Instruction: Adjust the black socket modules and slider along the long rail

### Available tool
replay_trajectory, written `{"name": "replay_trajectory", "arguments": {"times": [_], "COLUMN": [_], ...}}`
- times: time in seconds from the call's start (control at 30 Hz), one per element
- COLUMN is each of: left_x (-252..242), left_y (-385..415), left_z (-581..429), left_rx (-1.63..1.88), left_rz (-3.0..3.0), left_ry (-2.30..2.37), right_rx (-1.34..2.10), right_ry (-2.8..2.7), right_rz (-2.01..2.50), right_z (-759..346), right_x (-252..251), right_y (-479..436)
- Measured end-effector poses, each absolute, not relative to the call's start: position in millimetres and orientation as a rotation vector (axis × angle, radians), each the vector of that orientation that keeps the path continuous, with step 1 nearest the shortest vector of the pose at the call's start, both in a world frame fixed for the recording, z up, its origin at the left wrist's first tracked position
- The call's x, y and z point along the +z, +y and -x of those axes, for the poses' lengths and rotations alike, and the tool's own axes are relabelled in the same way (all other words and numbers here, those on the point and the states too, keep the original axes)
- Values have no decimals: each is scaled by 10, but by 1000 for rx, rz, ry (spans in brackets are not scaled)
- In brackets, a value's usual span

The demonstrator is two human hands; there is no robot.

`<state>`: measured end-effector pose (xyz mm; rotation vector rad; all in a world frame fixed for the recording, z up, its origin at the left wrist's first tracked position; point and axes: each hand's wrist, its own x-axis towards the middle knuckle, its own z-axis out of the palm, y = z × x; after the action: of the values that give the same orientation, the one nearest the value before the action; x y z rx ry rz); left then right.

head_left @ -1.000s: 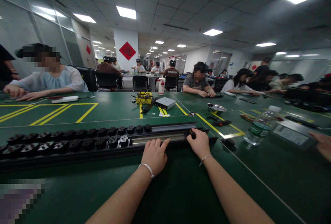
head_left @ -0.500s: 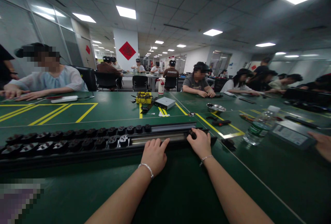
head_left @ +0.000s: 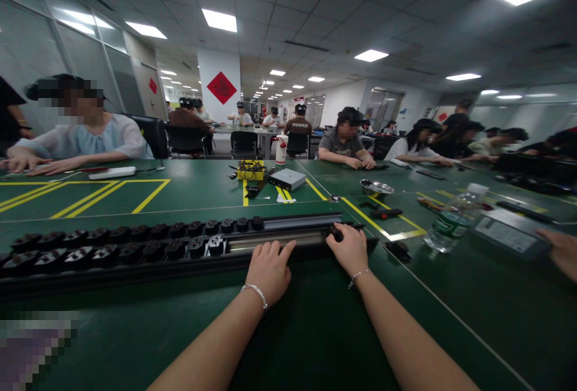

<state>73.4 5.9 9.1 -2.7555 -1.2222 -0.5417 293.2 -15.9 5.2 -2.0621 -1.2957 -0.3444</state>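
A long black rail (head_left: 288,230) lies across the green table (head_left: 315,331) in front of me, its left part filled with two rows of several small black parts (head_left: 135,243). My left hand (head_left: 269,270) rests on the rail's near edge with fingers stretched flat. At the rail's right end, my right hand (head_left: 348,249) pinches a small black part (head_left: 335,233). Both wrists wear thin bracelets.
A clear water bottle (head_left: 453,219) and a flat grey device (head_left: 511,234) lie to the right, where another person's hand (head_left: 561,249) shows. Further back are a metal dish (head_left: 377,187), a grey box (head_left: 287,179) and a yellow object (head_left: 251,170). Several seated people work around.
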Motion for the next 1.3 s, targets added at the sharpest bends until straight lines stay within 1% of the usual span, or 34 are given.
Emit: {"name": "replay_trajectory", "arguments": {"times": [0.47,0.77,1.3], "left_x": [127,92,75], "left_y": [41,63,71], "left_z": [-733,-731,-730], "left_rx": [-510,-556,-538], "left_rz": [2768,2768,2748], "left_ry": [-1235,-1214,-1211], "right_rx": [-355,-345,-344], "right_ry": [-1318,-1316,-1261], "right_rz": [2017,2127,2120], "right_z": [-2957,-2971,-2955], "right_x": [61,63,57], "right_y": [-157,-186,-183]}}
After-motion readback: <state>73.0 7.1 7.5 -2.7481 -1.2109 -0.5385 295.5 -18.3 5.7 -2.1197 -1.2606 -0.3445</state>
